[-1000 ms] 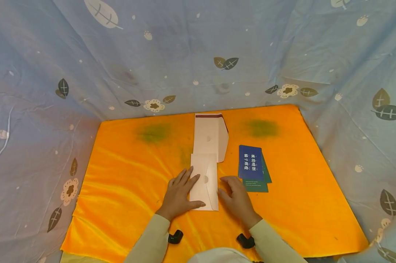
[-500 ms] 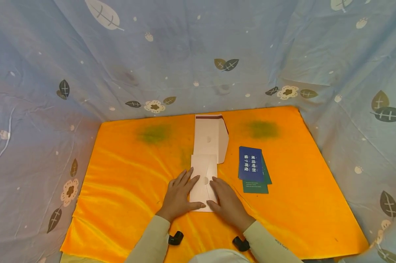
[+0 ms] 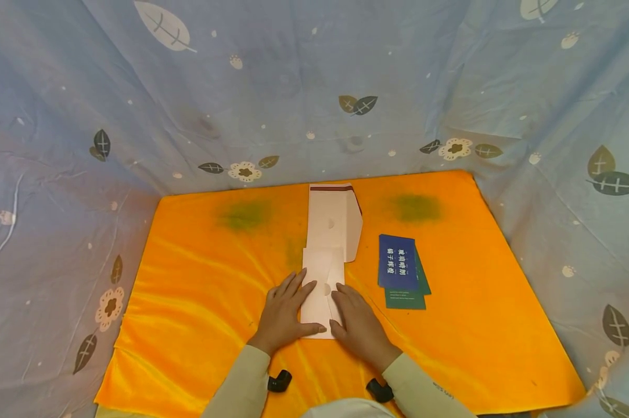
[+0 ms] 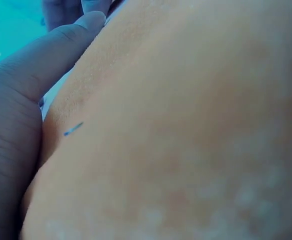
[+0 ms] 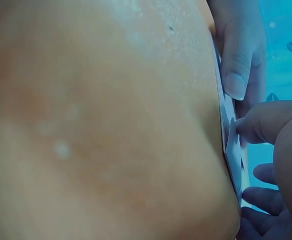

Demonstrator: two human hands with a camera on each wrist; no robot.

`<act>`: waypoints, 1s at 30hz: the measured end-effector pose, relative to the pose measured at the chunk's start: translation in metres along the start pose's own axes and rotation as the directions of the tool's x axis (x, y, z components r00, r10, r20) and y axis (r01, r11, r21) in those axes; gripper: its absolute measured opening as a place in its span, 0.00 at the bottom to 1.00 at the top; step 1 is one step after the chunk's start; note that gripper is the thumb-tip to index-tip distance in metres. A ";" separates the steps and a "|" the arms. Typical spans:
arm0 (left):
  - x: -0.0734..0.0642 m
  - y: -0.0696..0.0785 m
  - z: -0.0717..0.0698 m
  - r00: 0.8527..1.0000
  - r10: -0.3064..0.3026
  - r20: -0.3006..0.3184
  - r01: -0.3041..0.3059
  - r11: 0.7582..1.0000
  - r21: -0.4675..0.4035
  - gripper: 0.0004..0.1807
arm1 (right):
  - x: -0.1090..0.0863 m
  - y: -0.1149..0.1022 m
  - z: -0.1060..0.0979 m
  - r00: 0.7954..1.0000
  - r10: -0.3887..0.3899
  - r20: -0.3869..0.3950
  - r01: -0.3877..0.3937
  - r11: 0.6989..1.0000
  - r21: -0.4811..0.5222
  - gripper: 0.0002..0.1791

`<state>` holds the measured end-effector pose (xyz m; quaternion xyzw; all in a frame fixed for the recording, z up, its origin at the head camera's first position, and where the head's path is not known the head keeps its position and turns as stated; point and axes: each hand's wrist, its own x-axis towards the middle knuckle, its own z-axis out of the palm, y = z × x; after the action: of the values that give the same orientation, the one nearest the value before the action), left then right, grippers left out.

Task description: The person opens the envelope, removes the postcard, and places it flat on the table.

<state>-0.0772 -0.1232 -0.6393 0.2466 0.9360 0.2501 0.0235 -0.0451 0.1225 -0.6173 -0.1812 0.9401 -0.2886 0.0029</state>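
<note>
A pale pink envelope (image 3: 318, 264) lies lengthwise before me, flap side up with a round mark at its middle. From the left, my left hand (image 3: 283, 316) rests on it, fingers spread and thumb near its bottom edge. My right hand (image 3: 363, 325) touches the flap along the right side with fingertips and thumb. In the right wrist view, the right thumb (image 5: 268, 120) meets the edge of the flap (image 5: 231, 137), which stands slightly raised. Skin or cloth blurs most of both wrist views. The left thumb (image 4: 50, 55) shows in the left wrist view.
A second envelope (image 3: 324, 217) with a dark red strip lies beyond, its flap unfolded to the right and its lower end under the near one. Right of them lie a blue card (image 3: 398, 261) and green cards (image 3: 405, 301). Patterned curtains (image 3: 293, 75) surround the orange cloth (image 3: 199, 290).
My right hand has moved left from beside the envelope onto its flap. The left hand keeps its place on the envelope, and the cards have not moved.
</note>
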 end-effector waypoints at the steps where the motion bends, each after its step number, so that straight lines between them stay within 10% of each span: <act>1: 0.000 0.000 0.000 1.000 0.000 -0.002 0.000 1.000 -0.003 0.59 | 0.000 0.000 0.000 1.000 -0.004 -0.006 0.004 1.000 0.000 0.34; 30: 0.001 -0.002 0.001 1.000 -0.010 -0.020 0.009 0.999 -0.038 0.60 | -0.003 -0.007 -0.007 0.992 0.123 0.029 -0.126 0.982 0.140 0.36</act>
<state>-0.0785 -0.1237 -0.6414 0.2393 0.9325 0.2700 0.0198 -0.0410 0.1213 -0.6080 -0.1242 0.9266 -0.3521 0.0436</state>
